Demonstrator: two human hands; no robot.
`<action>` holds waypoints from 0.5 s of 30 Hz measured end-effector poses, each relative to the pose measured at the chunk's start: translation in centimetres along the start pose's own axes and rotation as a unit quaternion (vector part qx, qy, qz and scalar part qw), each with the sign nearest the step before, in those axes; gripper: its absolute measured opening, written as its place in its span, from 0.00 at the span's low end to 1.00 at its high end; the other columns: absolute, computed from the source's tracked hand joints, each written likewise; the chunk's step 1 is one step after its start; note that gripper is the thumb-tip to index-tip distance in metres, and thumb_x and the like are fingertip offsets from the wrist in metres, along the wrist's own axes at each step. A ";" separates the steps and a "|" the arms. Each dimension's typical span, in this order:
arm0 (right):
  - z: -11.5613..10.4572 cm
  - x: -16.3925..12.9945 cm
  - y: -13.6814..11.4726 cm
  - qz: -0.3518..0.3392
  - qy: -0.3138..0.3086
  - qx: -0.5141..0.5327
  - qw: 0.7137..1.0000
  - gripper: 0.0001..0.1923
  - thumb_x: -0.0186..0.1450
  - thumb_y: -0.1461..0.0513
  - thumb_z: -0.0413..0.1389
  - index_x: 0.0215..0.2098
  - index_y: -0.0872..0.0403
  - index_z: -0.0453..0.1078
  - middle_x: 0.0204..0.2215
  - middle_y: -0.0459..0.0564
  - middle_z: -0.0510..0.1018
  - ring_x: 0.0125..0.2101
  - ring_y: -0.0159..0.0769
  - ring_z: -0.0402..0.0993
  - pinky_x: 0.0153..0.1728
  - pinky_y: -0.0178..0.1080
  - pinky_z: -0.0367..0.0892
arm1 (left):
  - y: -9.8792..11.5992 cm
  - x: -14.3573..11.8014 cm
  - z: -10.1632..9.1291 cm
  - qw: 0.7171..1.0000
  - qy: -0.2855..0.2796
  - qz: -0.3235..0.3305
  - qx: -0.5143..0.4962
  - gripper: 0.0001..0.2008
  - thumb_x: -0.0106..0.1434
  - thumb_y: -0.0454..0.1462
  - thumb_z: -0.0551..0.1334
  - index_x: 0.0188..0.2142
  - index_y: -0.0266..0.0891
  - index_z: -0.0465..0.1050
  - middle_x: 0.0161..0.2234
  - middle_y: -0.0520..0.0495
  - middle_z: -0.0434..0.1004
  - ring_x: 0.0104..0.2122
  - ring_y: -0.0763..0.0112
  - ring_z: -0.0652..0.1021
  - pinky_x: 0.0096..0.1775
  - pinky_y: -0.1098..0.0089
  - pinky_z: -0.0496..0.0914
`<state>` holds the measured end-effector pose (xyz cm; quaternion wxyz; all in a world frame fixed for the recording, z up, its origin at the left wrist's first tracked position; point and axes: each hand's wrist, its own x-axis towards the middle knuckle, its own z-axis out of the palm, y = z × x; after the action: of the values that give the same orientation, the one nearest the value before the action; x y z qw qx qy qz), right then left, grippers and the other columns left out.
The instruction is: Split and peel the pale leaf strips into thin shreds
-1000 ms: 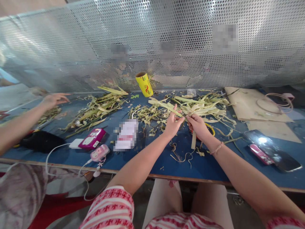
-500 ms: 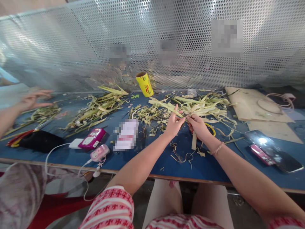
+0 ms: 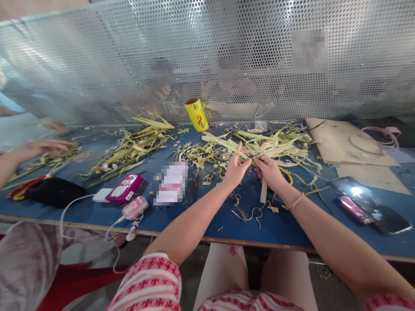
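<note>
My left hand (image 3: 238,167) and my right hand (image 3: 268,170) meet fingertip to fingertip just above the blue table. Both pinch a pale green dried leaf strip (image 3: 223,141), whose broad end points away to the upper left. Below my right hand hangs a flat pale strip end (image 3: 263,192); whether it is the same piece is hidden by my fingers. Behind my hands lies a heap of dried leaves and husks (image 3: 279,140). A yellow loop (image 3: 288,175), partly covered by my right wrist, looks like a scissors handle.
A yellow cardboard tube (image 3: 196,115) stands by the perforated metal screen (image 3: 123,65). Phones (image 3: 382,211) lie at the right, near brown paper (image 3: 353,142). Left are a purple device (image 3: 126,188), cables, a black pouch (image 3: 53,193) and a co-worker's hand (image 3: 39,147) over plant scraps.
My hands hold almost the same place and grip. At the left, the co-worker's hand has lowered onto the plant scraps.
</note>
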<state>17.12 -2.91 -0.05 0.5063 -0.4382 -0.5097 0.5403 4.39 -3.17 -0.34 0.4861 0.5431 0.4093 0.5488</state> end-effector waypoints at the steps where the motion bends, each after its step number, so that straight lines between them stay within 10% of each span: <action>1: 0.0 0.0 0.0 0.000 0.000 -0.002 1.000 0.20 0.54 0.50 0.62 0.23 0.52 0.58 0.12 0.37 0.58 0.12 0.22 0.50 0.13 0.30 0.45 | 0.1 -0.1 0.0 1.000 0.002 -0.005 0.000 0.35 0.61 0.36 0.60 0.66 0.51 0.51 0.51 0.46 0.71 0.27 0.80 0.68 0.34 0.72 0.70; 15: 0.0 -0.3 -0.5 0.001 0.011 -0.016 1.000 0.18 0.56 0.52 0.61 0.22 0.52 0.58 0.13 0.37 0.59 0.12 0.22 0.51 0.14 0.30 0.47 | -1.2 0.4 -0.6 0.999 -0.006 0.002 -0.038 0.28 0.67 0.41 0.49 0.66 0.48 0.49 0.55 0.45 0.70 0.40 0.72 0.75 0.47 0.66 0.70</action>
<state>17.19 -3.18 0.43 0.5044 -0.4526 -0.5119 0.5279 3.90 -2.48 -1.43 0.5079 0.5283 0.3838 0.5618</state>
